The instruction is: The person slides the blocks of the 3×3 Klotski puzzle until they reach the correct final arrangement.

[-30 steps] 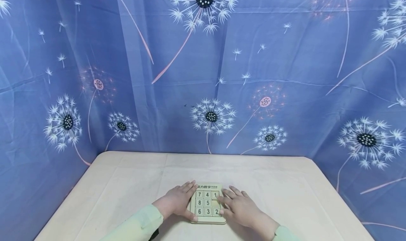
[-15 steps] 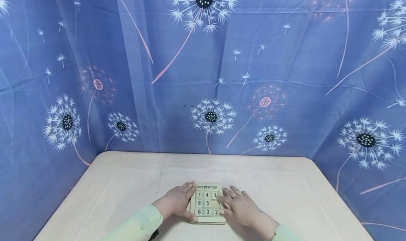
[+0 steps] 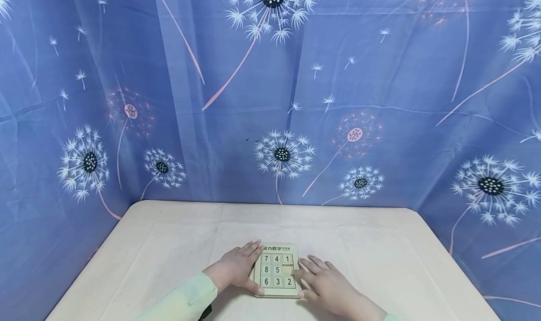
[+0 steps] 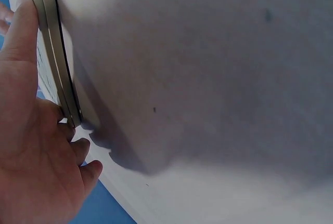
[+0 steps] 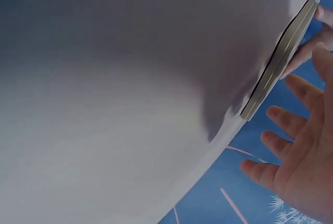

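Observation:
A number sliding puzzle [image 3: 276,293] lies flat near the table's front, its tiles reading 7 4 1, 8 5 and a gap, then 6 3 2. My left hand [image 3: 237,267] grips its left side, thumb on the near left corner and fingers along the far left edge. The left wrist view has the thumb [image 4: 23,29] lying over the puzzle's edge. At the right side of the puzzle is my right hand [image 3: 323,283], fingers extended and spread, index fingertip at the right border by the gap. In the right wrist view its fingers [image 5: 281,141] are apart from one another.
The pale table [image 3: 190,227] has rounded far corners. Behind it and at both sides hangs a blue curtain [image 3: 228,166] printed with dandelions. Light green sleeves [image 3: 181,300] cover the forearms.
My right hand has drawn back slightly to the right and toward me, its fingertips leaving the 1 and 2 tiles. The tiles keep their order. My left hand stays in place.

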A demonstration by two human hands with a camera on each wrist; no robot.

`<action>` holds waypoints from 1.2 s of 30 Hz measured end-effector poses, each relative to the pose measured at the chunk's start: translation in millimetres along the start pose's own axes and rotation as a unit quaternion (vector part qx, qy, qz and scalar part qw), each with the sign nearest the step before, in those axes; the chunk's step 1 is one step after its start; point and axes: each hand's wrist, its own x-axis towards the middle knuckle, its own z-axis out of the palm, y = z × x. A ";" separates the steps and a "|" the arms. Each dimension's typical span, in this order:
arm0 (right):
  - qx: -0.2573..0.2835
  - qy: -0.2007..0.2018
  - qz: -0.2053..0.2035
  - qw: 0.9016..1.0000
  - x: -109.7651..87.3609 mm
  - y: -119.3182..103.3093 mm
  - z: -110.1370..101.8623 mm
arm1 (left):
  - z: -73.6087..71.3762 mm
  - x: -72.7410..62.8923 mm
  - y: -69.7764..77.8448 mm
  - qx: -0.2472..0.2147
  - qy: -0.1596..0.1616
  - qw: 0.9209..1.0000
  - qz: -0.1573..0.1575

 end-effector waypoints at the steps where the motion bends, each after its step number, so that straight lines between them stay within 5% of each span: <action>1: -0.002 -0.001 -0.001 1.000 -1.9 -0.8 0.0 | -0.3 0.1 0.2 -0.001 0.000 1.000 0.000; 36: -0.037 -0.010 -0.017 0.999 -19.0 -11.8 7.4 | -0.8 -1.1 0.3 -0.006 0.002 1.000 0.006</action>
